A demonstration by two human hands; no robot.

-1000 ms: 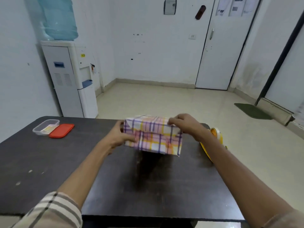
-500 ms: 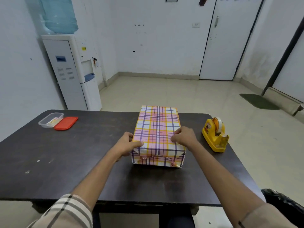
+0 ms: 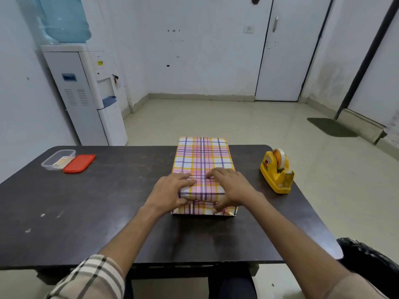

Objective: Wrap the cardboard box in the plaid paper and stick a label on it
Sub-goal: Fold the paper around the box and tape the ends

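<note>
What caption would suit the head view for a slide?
Both hands, left and right, press the plaid-wrapped box flat on the dark table, the yellow tape dispenser standing to the right.

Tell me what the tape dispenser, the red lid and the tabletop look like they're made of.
Tape dispenser: glossy yellow moulded plastic, judging by its rounded edges and sheen.
Red lid: likely soft-sheen plastic, thin with rounded corners and a raised rim.
Tabletop: dark brown, semi-matte, probably laminate or painted wood; scuffs and pale flecks show, but no clear grain.

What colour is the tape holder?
Yellow: the tape holder shows clearly in the head view, right of the box.
</note>
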